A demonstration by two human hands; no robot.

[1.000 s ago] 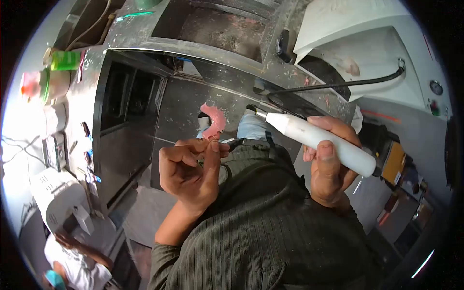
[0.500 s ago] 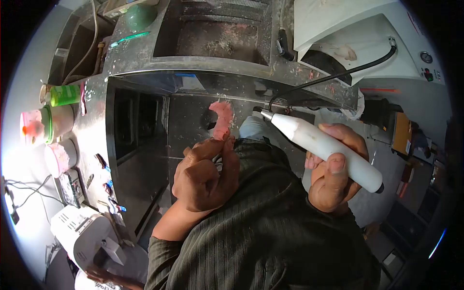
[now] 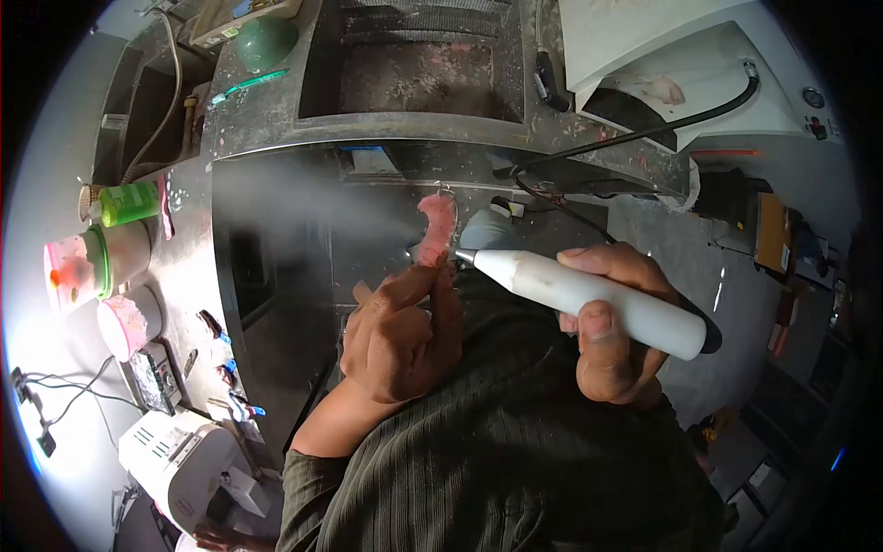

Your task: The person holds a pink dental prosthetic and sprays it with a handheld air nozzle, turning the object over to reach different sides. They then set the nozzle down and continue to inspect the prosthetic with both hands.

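Observation:
Pinched between the fingertips of my left hand (image 3: 400, 336) is a curved pink denture plate (image 3: 436, 225) with wire clasps at its upper end. My right hand (image 3: 621, 317) is wrapped round a white steam cleaner handpiece (image 3: 589, 299) with a pointed metal nozzle. The nozzle tip points left, very close to the lower end of the plate, and a whitish mist (image 3: 313, 207) streams leftward beyond it. Part of the plate is hidden behind my left fingers.
A black hose (image 3: 662, 129) runs from a white machine (image 3: 708, 83) on the right. Ahead is a dusty bench recess (image 3: 428, 78). A green bottle (image 3: 129, 204), pink-stained tubs (image 3: 129, 322) and a white appliance (image 3: 179, 460) stand left. Another person's hand (image 3: 216, 535) shows at lower left.
My right hand has brought the handpiece left and slightly down, so its nozzle is now beside the denture plate. Mist has appeared. My left hand still holds the plate.

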